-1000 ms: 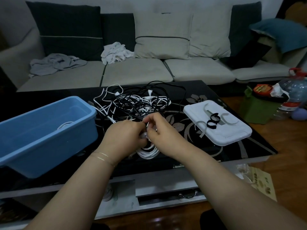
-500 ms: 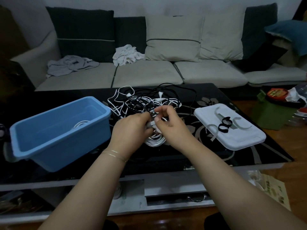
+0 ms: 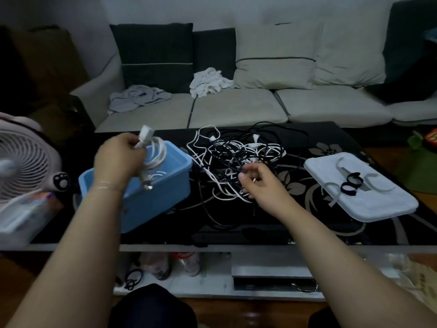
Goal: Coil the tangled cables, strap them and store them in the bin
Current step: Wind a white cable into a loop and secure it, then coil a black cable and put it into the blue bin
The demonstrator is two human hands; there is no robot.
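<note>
My left hand [image 3: 117, 158] grips a coiled white cable [image 3: 155, 157] and holds it above the blue bin [image 3: 165, 197], which stands at the left of the black table. Another white cable lies inside the bin. A tangle of black and white cables [image 3: 236, 159] lies on the table's middle. My right hand [image 3: 260, 183] hovers at the tangle's near right edge with fingers loosely curled; whether it pinches a strand cannot be told. Black and grey straps [image 3: 351, 183] lie on the white lid [image 3: 364, 204] at the right.
A white fan [image 3: 26, 162] stands at the far left beside the bin. The sofa [image 3: 236, 107] with cushions and crumpled cloths runs behind the table. A green container [image 3: 425, 166] sits on the floor at right. Bottles stand on the shelf under the table.
My hands have parted. The left hand lifted the coiled white cable away from the tangle and carried it left over the bin. The right hand stayed near the tangle. The view swung left.
</note>
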